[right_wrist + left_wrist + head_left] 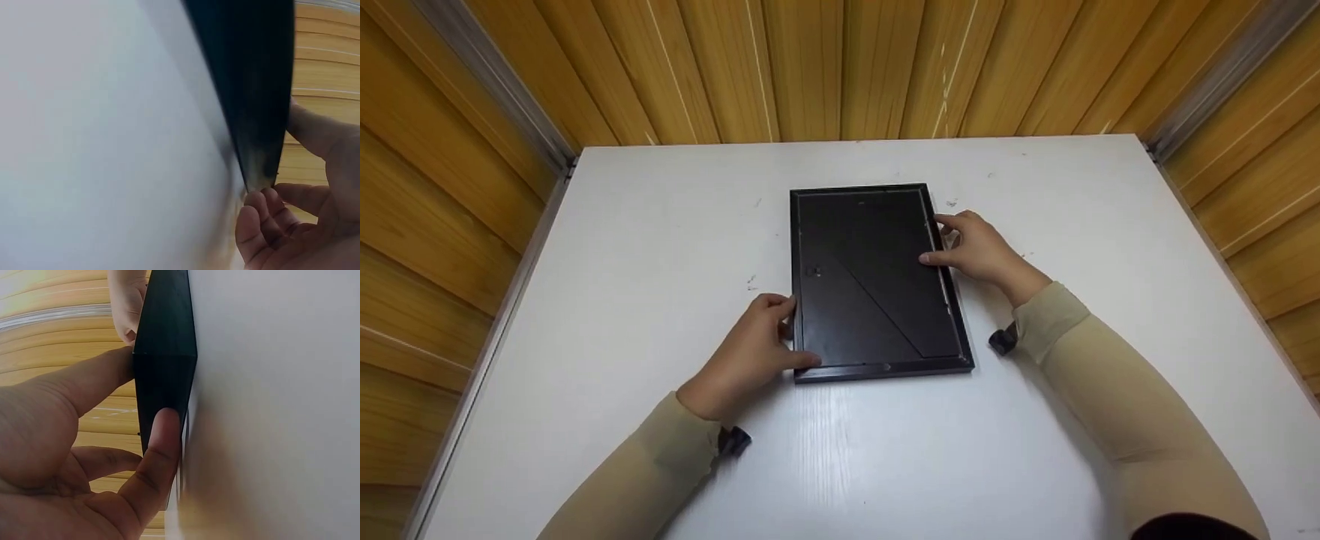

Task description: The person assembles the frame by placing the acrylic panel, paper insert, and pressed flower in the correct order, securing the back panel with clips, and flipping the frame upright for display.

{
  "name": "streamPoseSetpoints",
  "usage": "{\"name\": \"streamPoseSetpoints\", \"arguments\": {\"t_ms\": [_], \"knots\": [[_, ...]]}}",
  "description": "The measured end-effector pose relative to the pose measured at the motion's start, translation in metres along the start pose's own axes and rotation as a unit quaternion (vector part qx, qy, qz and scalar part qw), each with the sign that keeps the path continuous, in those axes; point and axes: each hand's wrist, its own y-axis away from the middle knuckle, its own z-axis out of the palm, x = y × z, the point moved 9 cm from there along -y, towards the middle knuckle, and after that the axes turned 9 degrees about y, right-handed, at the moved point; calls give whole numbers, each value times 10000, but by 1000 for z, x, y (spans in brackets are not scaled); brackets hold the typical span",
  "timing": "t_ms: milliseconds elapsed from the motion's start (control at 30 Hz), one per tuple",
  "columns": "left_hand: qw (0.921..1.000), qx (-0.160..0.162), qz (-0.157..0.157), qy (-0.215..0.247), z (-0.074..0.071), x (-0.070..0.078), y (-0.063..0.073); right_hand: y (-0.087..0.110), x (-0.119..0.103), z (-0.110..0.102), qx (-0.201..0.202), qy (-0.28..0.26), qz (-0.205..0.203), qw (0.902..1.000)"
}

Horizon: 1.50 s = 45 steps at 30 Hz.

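Observation:
A black picture frame is back side up over the white table, its easel-stand flap folded flat against the backing. At the frame's lower left edge, my left hand grips it, thumb on the back and fingers along the side wall. My right hand holds the right edge above its middle, thumb laid over the border. Seen from the left wrist, one fingertip presses the frame's side wall. In the right wrist view, several fingertips of the right hand curl at the side wall; the front face is hidden.
The white table carries small dark scuff marks around the frame. Wood-patterned walls stand behind and on both sides, with metal posts at the back corners. Dark wrist devices hang under both sleeves, close to the tabletop.

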Motion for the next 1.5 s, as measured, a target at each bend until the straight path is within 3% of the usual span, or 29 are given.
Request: {"name": "streamPoseSetpoints", "arguments": {"t_ms": [767, 1067, 1500], "knots": [[9999, -113, -84, 26, 6, -5, 1, 1, 5, 11, -170, -526, -51, 9985], [10000, -59, -21, 38, 2, -5, -1, -5, -6, 4, -462, -111, -125, 9988], [9999, -125, -51, -49, 1, -3, -3, -8, -16, -8, -810, 1156, -522, 9886]]}}
